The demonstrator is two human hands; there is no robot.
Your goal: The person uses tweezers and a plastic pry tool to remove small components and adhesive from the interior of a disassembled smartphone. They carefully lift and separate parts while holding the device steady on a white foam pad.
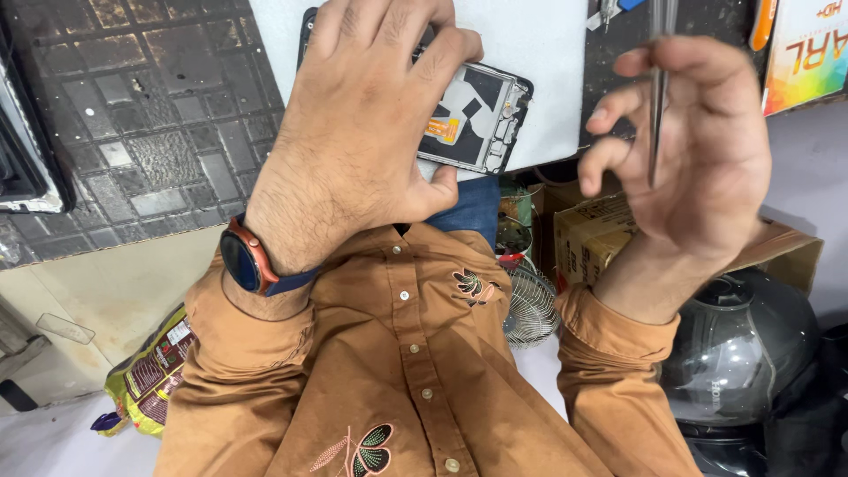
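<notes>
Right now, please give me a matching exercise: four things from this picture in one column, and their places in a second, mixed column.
Things:
1. opened phone
2. metal tweezers
3. wristwatch
4. small fan

Places:
A. on the left wrist
B. below the desk edge, beside the cardboard box
C. under the left hand, on the white mat
D. in the right hand, raised above the desk

Pairs: 1-C, 2-D, 3-A, 4-B

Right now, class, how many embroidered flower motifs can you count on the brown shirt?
2. One dark embroidered flower motif sits on the chest of the brown button-up shirt, near the raised right forearm; a second leafy motif lies at the bottom edge. Folds may hide others.
</notes>
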